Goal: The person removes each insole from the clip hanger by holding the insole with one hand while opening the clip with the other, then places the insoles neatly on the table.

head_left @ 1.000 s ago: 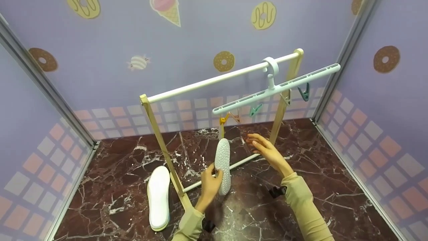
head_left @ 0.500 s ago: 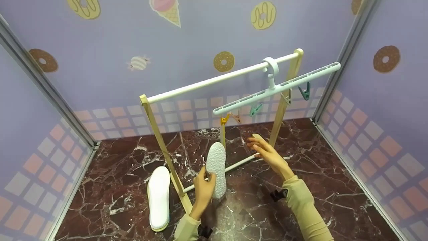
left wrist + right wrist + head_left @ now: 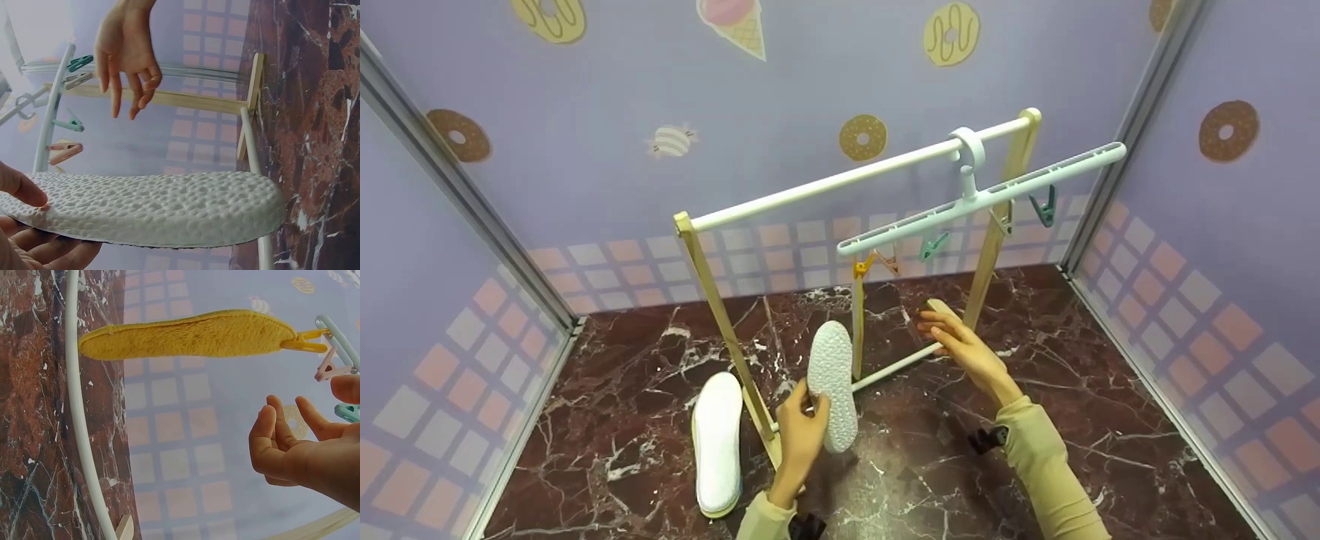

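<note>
Head view: left hand [image 3: 801, 435] grips a pebbled white insole [image 3: 832, 364]

Purple walls [image 3: 607, 82] printed with sweets surround a polished, dark red marbled surface [image 3: 615, 390] veined in white. On it stands a rack [image 3: 810, 187] of pale, flat wooden uprights joined by round white rods. From its top rod hangs a smooth, pale hanger [image 3: 922, 223], long and slotted.

The pebbled insole stands nearly upright in front of the rack's lower rod, leaning a little left. Its long oval face is covered in small rounded bumps, which carry onto the thick, curved edge. A thin dark line follows one border; what it is cannot be told, and the other face is turned away.

Flat to the left lies a smooth white insole [image 3: 717, 442], yellow along its rim, its top washed out by glare. A plush yellow insole [image 3: 185, 337] hangs from the hanger, only a thin strip in the head view.

The left thumb presses the bumps, fingers behind. The right hand [image 3: 969, 356] is spread wide, fingers loosely bent; the right wrist view cuts it off.

Smallest are the clips: yellow [image 3: 304, 342], pink [image 3: 887, 262], mint [image 3: 934, 246] and dark green [image 3: 1044, 208].
</note>
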Demonstrator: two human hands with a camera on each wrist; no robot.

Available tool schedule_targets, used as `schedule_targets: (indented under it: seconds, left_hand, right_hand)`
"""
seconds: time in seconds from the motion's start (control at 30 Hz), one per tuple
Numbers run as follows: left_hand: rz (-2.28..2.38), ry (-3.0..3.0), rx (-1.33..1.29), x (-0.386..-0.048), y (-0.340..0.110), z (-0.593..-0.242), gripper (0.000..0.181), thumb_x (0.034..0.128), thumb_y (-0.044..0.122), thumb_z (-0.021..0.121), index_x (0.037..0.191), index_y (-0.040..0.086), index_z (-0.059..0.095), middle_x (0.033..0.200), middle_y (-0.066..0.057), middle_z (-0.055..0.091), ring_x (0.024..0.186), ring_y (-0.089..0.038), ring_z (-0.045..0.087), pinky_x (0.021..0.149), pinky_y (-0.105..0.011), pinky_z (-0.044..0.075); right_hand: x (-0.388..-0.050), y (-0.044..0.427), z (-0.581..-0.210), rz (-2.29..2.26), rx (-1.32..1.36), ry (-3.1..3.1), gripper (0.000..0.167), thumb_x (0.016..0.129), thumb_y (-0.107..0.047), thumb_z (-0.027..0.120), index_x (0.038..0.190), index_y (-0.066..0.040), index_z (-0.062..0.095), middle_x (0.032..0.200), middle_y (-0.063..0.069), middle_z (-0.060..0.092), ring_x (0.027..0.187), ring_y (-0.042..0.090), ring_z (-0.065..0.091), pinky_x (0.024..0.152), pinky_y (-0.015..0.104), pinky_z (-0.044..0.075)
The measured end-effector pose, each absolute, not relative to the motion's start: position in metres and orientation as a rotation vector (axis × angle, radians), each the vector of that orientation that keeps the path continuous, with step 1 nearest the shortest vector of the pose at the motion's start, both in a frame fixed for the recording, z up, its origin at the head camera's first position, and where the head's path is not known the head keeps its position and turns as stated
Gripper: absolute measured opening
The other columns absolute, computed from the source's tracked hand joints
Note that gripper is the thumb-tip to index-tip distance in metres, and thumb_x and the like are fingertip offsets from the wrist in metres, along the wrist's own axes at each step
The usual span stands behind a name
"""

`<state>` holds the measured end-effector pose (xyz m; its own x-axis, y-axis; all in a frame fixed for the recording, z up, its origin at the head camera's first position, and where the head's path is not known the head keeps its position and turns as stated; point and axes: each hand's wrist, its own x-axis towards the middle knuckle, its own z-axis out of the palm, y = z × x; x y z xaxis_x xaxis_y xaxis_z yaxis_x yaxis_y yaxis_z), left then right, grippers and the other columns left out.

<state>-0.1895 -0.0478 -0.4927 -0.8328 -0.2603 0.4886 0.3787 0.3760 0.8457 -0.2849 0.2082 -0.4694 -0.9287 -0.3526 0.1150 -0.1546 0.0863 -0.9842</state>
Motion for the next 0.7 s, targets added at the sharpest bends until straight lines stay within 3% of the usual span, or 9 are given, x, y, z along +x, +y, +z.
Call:
schedule_targets:
  seconds: [0.23,0.33,0.47,0.7]
  left_hand:
    - [-1.441,-2.095,-0.05,-0.175,-0.056,-0.472,0.009,0.0733,-0.009,0.056,0.079,-0.004,0.061,0.067,-0.016,0.066,0.059,-0.016,0.063,0.049,-0.019,0.048]
    - [-1.449,-2.081,-0.03,-0.175,-0.062,-0.476,0.013,0.0734,-0.01,0.056,0.083,-0.004,0.063,0.068,-0.017,0.066,0.06,-0.017,0.063,0.051,-0.019,0.048]
    - [-1.497,-2.039,-0.023,-0.176,-0.07,-0.482,0.02,0.0742,-0.009,0.056,0.092,-0.005,0.064,0.071,-0.018,0.067,0.059,-0.009,0.06,0.051,-0.019,0.048]
    - [-1.452,-2.03,0.028,-0.171,-0.079,-0.48,0.019,0.0721,-0.009,0.056,0.088,-0.004,0.064,0.067,-0.016,0.065,0.057,0.001,0.053,0.051,-0.015,0.044]
  right_hand:
    - [-0.285,0.208,-0.47,-1.959,-0.495,2.19,0.044,0.094,-0.023,0.043,0.132,-0.002,0.036,0.129,0.021,0.043,0.106,0.005,0.048,0.081,0.024,0.043]
    - [-0.285,0.209,-0.47,-1.943,-0.489,2.202,0.045,0.094,-0.025,0.043,0.133,-0.002,0.036,0.13,0.021,0.043,0.111,0.013,0.046,0.082,0.026,0.042]
    - [-0.285,0.209,-0.471,-1.933,-0.475,2.201,0.047,0.094,-0.027,0.042,0.134,-0.004,0.035,0.132,0.022,0.042,0.117,0.024,0.042,0.084,0.028,0.041]
    - [-0.285,0.21,-0.472,-1.937,-0.474,2.202,0.048,0.094,-0.026,0.042,0.134,-0.002,0.034,0.132,0.025,0.04,0.112,0.013,0.045,0.083,0.028,0.042]
